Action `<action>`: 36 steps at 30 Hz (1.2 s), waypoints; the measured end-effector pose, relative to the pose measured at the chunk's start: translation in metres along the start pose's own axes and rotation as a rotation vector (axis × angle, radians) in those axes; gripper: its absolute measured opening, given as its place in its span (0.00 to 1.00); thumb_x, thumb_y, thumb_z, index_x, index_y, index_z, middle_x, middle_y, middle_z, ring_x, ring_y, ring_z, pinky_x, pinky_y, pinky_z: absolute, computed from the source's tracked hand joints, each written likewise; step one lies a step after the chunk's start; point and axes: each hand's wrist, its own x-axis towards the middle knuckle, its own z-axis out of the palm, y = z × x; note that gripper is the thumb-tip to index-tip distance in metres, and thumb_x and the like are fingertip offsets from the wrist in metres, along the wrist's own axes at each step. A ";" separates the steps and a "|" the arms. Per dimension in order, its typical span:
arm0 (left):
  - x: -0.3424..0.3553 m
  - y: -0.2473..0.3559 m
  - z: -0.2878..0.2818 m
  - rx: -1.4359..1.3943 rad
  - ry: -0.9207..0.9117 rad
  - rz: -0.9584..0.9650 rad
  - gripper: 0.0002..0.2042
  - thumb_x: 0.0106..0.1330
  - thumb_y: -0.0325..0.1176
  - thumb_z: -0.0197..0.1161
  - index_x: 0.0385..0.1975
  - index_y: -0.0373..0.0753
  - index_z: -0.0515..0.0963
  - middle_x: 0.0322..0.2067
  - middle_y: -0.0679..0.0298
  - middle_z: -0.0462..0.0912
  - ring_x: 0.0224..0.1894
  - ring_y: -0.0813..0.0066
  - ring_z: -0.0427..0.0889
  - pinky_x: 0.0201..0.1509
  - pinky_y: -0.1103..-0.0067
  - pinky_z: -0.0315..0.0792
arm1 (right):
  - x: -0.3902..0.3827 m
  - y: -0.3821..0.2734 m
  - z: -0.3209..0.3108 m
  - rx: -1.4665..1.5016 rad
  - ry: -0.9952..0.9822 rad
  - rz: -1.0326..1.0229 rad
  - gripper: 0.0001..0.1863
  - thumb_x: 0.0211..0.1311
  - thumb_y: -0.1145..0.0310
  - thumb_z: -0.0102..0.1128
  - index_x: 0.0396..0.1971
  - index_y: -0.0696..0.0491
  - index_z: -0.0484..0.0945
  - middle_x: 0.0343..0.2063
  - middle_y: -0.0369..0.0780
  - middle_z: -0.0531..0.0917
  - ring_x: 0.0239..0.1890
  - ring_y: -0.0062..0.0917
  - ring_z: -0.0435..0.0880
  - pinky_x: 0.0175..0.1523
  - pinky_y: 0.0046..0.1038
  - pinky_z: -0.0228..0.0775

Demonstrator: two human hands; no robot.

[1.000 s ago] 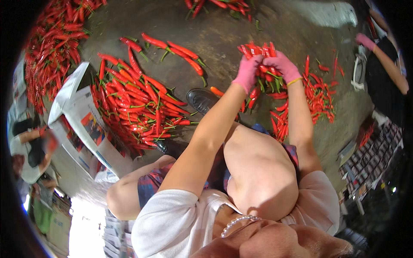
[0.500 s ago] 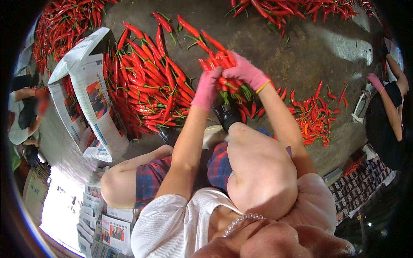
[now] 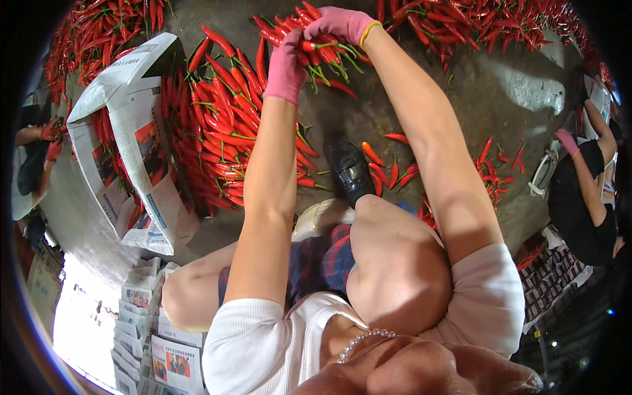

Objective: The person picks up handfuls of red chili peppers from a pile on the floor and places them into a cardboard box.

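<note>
A bunch of red chili peppers point(image 3: 325, 51) with green stems is gripped between my two pink-gloved hands, out at full reach near the far edge of the view. My left hand point(image 3: 287, 66) closes round the bunch's left end. From the far right side, my right hand point(image 3: 340, 25) wraps over it. Just left of my left wrist lies a big heap of chili peppers point(image 3: 220, 125) on the floor. Loose chilies point(image 3: 394, 174) lie nearer me, beside my black shoe point(image 3: 349, 168).
A newspaper-lined container point(image 3: 141, 151) with chilies inside stands left of the heap. More chili piles point(image 3: 461, 23) spread along the far side. Folded newspapers point(image 3: 174, 359) are stacked at the lower left. Other people work at both sides, one with a pink glove point(image 3: 566, 141).
Both my hands have moved farther out and a little left, carrying the chili bunch past the right side of the heap. My arms are now straighter.
</note>
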 end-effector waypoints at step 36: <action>-0.197 0.330 -0.384 0.460 0.087 -0.095 0.18 0.65 0.51 0.62 0.43 0.44 0.81 0.32 0.76 0.80 0.29 0.89 0.72 0.27 0.85 0.64 | 0.209 -0.178 0.426 0.291 -0.004 0.090 0.12 0.63 0.64 0.55 0.45 0.48 0.78 0.44 0.36 0.81 0.48 0.28 0.78 0.57 0.34 0.70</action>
